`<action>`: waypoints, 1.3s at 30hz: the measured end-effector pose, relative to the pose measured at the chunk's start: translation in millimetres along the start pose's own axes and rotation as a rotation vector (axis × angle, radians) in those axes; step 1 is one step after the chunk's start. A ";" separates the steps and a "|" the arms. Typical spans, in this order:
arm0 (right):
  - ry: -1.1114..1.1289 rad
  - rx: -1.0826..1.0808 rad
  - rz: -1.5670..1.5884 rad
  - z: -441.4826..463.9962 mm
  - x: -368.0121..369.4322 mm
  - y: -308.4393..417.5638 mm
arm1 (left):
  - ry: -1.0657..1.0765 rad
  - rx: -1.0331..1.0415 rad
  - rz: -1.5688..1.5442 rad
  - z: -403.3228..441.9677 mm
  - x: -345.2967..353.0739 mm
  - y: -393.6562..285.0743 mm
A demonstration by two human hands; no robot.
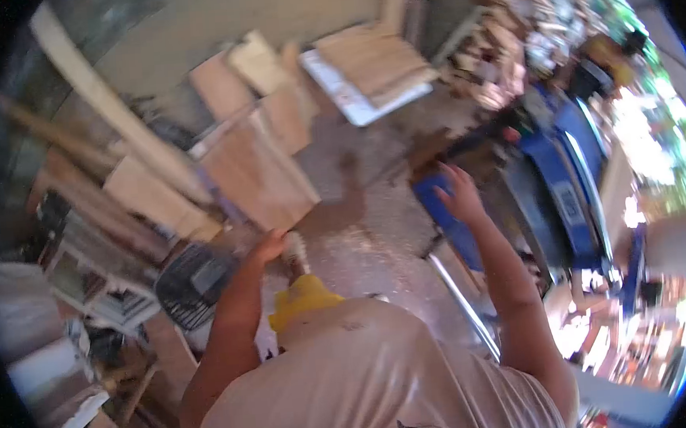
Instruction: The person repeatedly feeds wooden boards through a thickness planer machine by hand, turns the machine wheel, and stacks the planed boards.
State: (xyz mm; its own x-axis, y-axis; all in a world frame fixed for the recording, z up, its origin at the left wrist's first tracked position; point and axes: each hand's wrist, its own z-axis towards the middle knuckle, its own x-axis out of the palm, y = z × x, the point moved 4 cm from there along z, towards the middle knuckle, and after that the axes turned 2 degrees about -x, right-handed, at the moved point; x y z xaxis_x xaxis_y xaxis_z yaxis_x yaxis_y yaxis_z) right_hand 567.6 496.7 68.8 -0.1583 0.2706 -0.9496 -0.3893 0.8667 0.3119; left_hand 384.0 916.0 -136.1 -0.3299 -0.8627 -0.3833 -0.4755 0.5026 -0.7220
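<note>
My left hand [269,246] is low in front of my body, by the lower edge of a brown wooden board [265,184] that leans with other boards. Blur hides whether its fingers touch the board or hold anything. My right hand [459,194] reaches forward with fingers apart and nothing visible in it. It is over or beside the blue side [447,223] of a blue and grey machine [544,192]; contact cannot be made out.
A dark slatted plastic item [197,281] stands at left, near long planks [117,110]. Ahead, a wood panel [376,59] rests on a white-edged sheet [364,113]. Scrap wood [487,57] is piled at upper right. Sawdust covers part of the floor [369,252]. A metal bar [465,305] slants at right.
</note>
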 end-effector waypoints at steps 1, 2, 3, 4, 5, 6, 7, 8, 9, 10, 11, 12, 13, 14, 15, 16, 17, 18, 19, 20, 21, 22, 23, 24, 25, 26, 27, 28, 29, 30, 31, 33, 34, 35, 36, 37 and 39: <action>-0.081 0.082 -0.094 -7.6 23.5 -16.9 | -0.014 -0.044 0.043 9.6 -26.4 5.7; -0.148 0.196 -0.123 -20.7 35.5 -19.0 | -0.025 -0.088 0.085 19.8 -53.1 11.0; -0.245 0.314 -0.201 -39.6 63.8 -48.5 | 0.048 -0.101 0.116 69.2 -58.4 62.7; -0.281 0.418 -0.126 -59.5 96.3 -83.6 | 0.046 -0.130 0.102 111.8 -71.7 114.6; -0.278 0.512 0.095 -79.5 136.7 -124.8 | 0.025 -0.143 0.181 149.3 -83.3 165.9; -0.339 0.670 0.286 -91.5 138.8 -116.1 | 0.011 -0.153 0.264 162.3 -84.4 195.9; -0.392 0.850 0.465 -98.3 139.4 -102.7 | 0.005 -0.277 0.323 176.0 -112.2 195.2; -0.408 0.974 0.584 -102.1 140.0 -100.8 | -0.007 -0.396 0.387 188.7 -145.4 186.3; -0.430 1.100 0.704 -101.2 141.5 -100.9 | -0.332 -0.332 0.402 201.4 -163.5 188.6; -0.504 1.173 0.792 -98.3 137.2 -93.4 | -0.269 -0.323 0.618 235.6 -181.6 201.0; -0.503 1.165 0.687 -99.9 139.4 -95.5 | -0.360 -0.272 0.655 253.3 -200.2 196.3; -0.487 1.165 0.660 -95.8 136.2 -89.5 | -0.460 -0.216 0.691 266.8 -225.4 180.0; -0.471 1.167 0.634 -95.2 133.8 -85.4 | -0.521 -0.241 0.631 277.0 -247.0 159.4; -0.454 1.191 0.609 -104.3 135.2 -95.3 | -0.580 -0.267 0.570 289.7 -259.4 148.3; -0.616 1.156 0.884 -101.1 135.8 -88.8 | -0.609 -0.236 0.642 323.0 -266.9 171.1; -0.554 1.111 0.728 -100.0 138.5 -91.6 | -0.640 -0.204 0.715 348.2 -269.2 193.7; -0.484 1.066 0.574 -106.7 137.3 -99.5 | -0.618 -0.208 0.718 353.6 -267.7 196.0; -0.547 1.124 0.829 -118.5 139.6 -109.8 | -0.588 -0.274 0.733 357.3 -272.4 188.0; -0.554 1.191 0.756 -102.2 132.5 -86.1 | -0.561 -0.340 0.747 361.0 -274.0 184.8; -0.538 1.189 0.632 -98.7 132.7 -82.9 | -0.542 -0.340 0.748 363.0 -266.5 187.4; -0.521 1.182 0.508 -99.4 131.1 -82.4 | -0.580 -0.382 0.759 362.7 -259.1 191.1; -0.454 1.194 0.432 -100.7 128.7 -84.7 | -0.622 -0.422 0.765 364.5 -253.4 192.6; -0.452 1.199 0.421 -100.9 127.5 -87.6 | -0.611 -0.421 0.761 367.3 -251.0 193.6; -0.433 1.256 0.418 -101.4 126.7 -88.5 | -0.632 -0.387 0.728 366.6 -251.0 194.0; -0.412 1.315 0.415 -103.9 124.6 -87.8 | -0.649 -0.355 0.697 362.9 -249.5 193.1; -0.383 1.251 0.376 -100.7 124.9 -85.5 | -0.628 -0.357 0.631 360.5 -251.5 190.9; -0.393 1.247 0.385 -94.3 128.9 -85.5 | -0.640 -0.351 0.634 362.7 -255.5 189.1; -0.415 1.249 0.362 -90.8 129.0 -82.0 | -0.622 -0.339 0.604 362.9 -258.1 188.4; -0.430 1.257 0.335 -93.5 126.7 -77.3 | -0.596 -0.333 0.577 359.0 -258.0 189.1; -0.421 1.246 0.338 -95.8 126.6 -80.0 | -0.597 -0.332 0.582 356.2 -257.4 190.1; -0.421 1.247 0.343 -97.4 128.3 -83.7 | -0.598 -0.334 0.589 353.5 -255.7 190.7; -0.481 1.267 0.513 -106.5 133.0 -94.3 | -0.589 -0.343 0.593 338.1 -247.4 189.8; -0.469 1.169 0.467 -111.8 135.1 -102.0 | -0.594 -0.273 0.563 324.2 -240.9 183.3; -0.407 1.153 0.394 -119.3 135.6 -111.8 | -0.599 -0.192 0.534 313.8 -234.4 173.7; -0.423 1.150 0.400 -112.1 134.5 -106.1 | -0.599 -0.181 0.535 302.0 -226.5 160.7; -0.432 1.147 0.406 -100.3 130.3 -89.6 | -0.604 -0.122 0.566 280.5 -213.8 143.3; -0.249 1.063 -0.027 -68.5 114.3 -56.9 | -0.607 -0.067 0.594 233.5 -185.4 108.0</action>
State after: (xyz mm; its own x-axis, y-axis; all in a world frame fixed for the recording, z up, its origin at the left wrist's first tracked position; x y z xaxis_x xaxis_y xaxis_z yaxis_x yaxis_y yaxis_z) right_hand 509.5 449.6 -55.3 0.0732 0.2192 -0.9729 0.6119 0.7605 0.2173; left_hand 584.3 1117.2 -277.4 -0.0546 -0.3259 -0.9438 -0.4152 0.8670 -0.2754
